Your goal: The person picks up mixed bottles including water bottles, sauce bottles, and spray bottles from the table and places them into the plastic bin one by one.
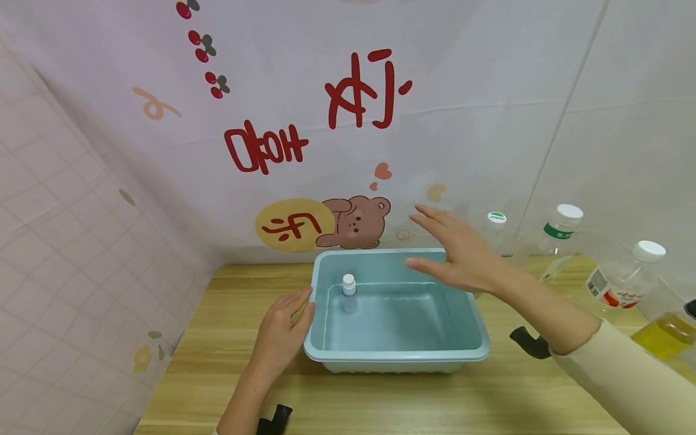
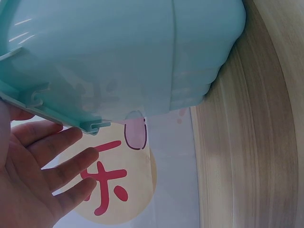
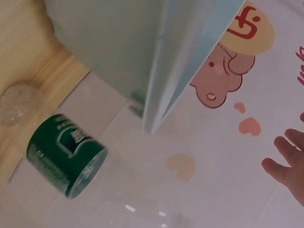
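Note:
A light blue plastic basin (image 1: 397, 356) sits on the wooden table. Inside it, near the left wall, stands a small clear bottle (image 1: 350, 296) with a white cap. My left hand (image 1: 285, 329) is at the basin's left rim, fingertips right at the edge. In the left wrist view its fingers (image 2: 66, 171) are stretched out beside the rim's underside. Over the basin's back right part, my right hand (image 1: 459, 248) is raised with fingers spread and nothing in it. The right wrist view catches only some of its fingertips (image 3: 285, 152).
To the right stand several bottles: one with a green-and-white cap (image 1: 496, 219), one with a green neck band (image 1: 560, 229), one with a red-and-white label (image 1: 614, 290) and one with yellow liquid (image 1: 663, 334). A printed cloth (image 1: 462, 151) hangs behind the table.

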Motion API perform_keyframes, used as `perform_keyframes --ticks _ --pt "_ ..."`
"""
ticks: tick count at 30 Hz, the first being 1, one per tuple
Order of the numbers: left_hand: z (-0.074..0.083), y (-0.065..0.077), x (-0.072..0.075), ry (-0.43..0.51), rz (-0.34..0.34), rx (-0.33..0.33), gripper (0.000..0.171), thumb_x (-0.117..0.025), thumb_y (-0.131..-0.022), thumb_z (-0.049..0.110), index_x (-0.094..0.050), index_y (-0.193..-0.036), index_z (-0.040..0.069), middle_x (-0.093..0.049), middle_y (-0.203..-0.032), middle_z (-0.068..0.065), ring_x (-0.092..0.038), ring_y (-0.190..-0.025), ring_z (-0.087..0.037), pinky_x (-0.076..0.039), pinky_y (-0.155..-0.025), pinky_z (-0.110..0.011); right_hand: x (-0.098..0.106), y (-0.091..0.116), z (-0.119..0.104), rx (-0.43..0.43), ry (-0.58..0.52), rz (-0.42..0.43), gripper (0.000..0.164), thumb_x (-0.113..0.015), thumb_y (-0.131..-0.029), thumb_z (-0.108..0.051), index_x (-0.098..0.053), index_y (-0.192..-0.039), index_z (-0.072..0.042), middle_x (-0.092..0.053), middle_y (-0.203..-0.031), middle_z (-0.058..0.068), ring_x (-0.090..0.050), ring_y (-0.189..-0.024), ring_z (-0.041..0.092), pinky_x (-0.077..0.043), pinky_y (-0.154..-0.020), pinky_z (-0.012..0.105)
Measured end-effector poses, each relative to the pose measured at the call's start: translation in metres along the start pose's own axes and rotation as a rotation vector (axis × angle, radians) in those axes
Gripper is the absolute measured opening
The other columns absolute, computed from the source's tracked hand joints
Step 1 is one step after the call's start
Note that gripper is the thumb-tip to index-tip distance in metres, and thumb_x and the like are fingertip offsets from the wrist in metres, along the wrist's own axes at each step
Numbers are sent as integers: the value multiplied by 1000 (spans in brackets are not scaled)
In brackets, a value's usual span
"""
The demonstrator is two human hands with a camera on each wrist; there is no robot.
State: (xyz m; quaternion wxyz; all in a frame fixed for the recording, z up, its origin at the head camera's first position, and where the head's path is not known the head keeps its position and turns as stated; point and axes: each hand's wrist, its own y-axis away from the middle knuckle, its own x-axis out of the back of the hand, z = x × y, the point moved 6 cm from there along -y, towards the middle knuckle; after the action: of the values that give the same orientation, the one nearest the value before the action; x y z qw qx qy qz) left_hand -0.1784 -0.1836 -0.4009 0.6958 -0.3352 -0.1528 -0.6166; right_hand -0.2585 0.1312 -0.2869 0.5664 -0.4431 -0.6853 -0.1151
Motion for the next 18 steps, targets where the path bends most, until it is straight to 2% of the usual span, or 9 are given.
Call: perform_keyframes --ticks 3,8,11,14,18 --pt "0 0 0 -2 1 -2 42 -68 -104 25 -66 -142 8 -64 -145 -7 -57 -135 -30 -47 -111 -57 8 9 7 38 22 84 84 -81 -90 -41 -45 -158 -7 -35 -167 15 -35 -149 44 -33 -113 71" --pt "1 0 -1 -2 0 -11 42 -68 -104 24 -66 -142 7 -64 -145 -8 -57 -135 -30 -47 -111 -56 23 22 24 73 65 212 91 -83 -86 -51 -49 -154 -3 -38 -164 21 -38 -145 50 -34 -109 74" --pt "2 -1 -1 -1 -2 -6 42 -68 -104 24 -66 -142 7 -63 -145 -8 -57 -135 -30 -47 -111 -56 32 28 38 24 75 239 97 -84 -82 -54 -47 -155 -1 -34 -166 22 -34 -147 52 -30 -111 75" --pt "2 -1 -1 0 -4 6 42 -67 -104 24 -66 -142 8 -63 -145 -7 -57 -135 -30 -47 -111 -56 40 33 53 -60 81 234 102 -86 -81 -52 -42 -158 0 -29 -168 24 -29 -150 52 -28 -113 76" --pt "1 0 -1 1 -3 16 42 -67 -104 25 -65 -143 8 -63 -146 -6 -57 -135 -29 -47 -111 -56 48 39 70 -156 78 243 104 -87 -82 -47 -38 -160 -1 -27 -169 24 -29 -150 53 -31 -109 77"
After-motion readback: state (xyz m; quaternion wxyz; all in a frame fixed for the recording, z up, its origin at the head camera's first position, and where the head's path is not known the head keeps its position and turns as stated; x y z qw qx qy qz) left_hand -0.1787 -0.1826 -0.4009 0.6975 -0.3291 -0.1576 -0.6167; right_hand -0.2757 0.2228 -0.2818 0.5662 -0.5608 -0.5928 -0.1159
